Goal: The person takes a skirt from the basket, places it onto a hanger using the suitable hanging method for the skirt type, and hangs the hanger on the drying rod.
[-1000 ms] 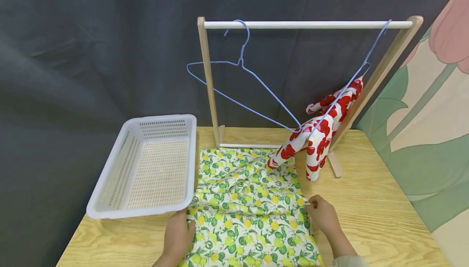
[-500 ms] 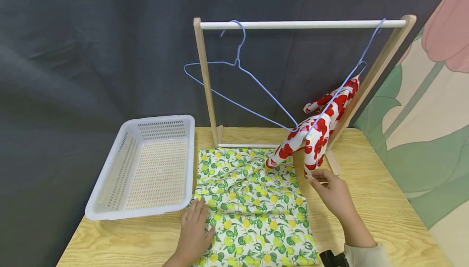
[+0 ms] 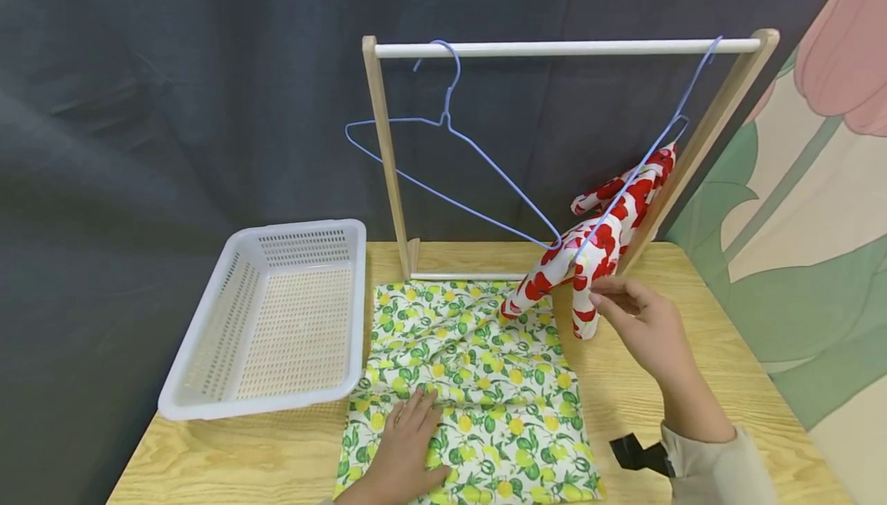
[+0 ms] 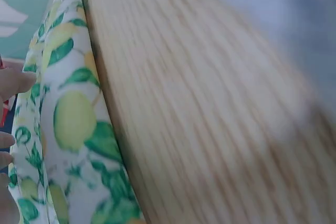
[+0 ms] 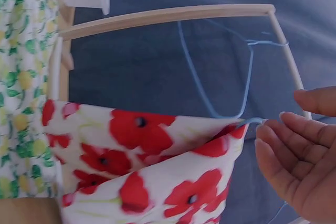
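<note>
My left hand (image 3: 407, 447) rests flat on a cloth (image 3: 485, 413) printed with lemons and green leaves, its fingers spread. The left wrist view has only fingers (image 4: 13, 82) at its edge, over that cloth. My right hand (image 3: 647, 332) is raised beside a white garment with red flowers (image 3: 599, 251), which hangs from a blue hanger (image 3: 627, 182) at the right end of the rack. In the right wrist view the fingers of my right hand (image 5: 302, 156) are loosely bent, with thumb apart, near the hanger's end; whether they touch it I cannot tell.
A second blue hanger (image 3: 495, 170) hangs bare from the left end of the rack's white rail (image 3: 554, 49). At the left of the wooden table (image 3: 229, 459) stands a white perforated basket (image 3: 363, 312). A dark curtain (image 3: 208, 105) hangs behind.
My right hand has left the lemon cloth's right edge and risen beside the red-flowered garment. My left hand has moved from the cloth's left edge onto its top and lies flat.
</note>
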`<action>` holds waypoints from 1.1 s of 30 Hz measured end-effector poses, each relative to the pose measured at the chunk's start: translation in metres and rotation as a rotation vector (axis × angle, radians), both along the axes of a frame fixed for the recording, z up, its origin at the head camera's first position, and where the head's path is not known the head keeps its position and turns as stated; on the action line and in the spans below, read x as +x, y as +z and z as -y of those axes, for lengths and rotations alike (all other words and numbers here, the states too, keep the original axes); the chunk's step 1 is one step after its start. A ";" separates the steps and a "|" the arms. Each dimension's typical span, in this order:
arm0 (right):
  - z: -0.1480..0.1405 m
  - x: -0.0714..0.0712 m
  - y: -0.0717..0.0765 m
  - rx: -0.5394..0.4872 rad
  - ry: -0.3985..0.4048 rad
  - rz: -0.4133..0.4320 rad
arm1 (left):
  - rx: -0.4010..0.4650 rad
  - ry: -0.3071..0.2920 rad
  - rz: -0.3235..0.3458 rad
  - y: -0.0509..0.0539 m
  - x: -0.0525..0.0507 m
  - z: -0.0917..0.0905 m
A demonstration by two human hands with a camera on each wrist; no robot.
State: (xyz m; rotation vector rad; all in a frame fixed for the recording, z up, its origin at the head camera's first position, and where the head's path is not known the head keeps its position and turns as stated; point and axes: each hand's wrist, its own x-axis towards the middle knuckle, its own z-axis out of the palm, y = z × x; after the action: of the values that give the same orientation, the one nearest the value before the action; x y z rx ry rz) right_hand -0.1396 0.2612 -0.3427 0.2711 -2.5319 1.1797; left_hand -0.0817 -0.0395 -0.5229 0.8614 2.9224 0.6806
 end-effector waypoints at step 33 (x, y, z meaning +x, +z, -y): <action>0.038 -0.085 0.069 0.180 0.184 0.132 | -0.132 -0.289 -0.002 -0.008 -0.005 -0.062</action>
State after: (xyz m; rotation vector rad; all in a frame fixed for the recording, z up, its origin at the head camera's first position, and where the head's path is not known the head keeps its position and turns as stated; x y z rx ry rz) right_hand -0.2245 0.2229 -0.2740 0.4945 -2.7844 1.0650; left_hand -0.0864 0.0228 -0.5305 1.2324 2.7242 0.4606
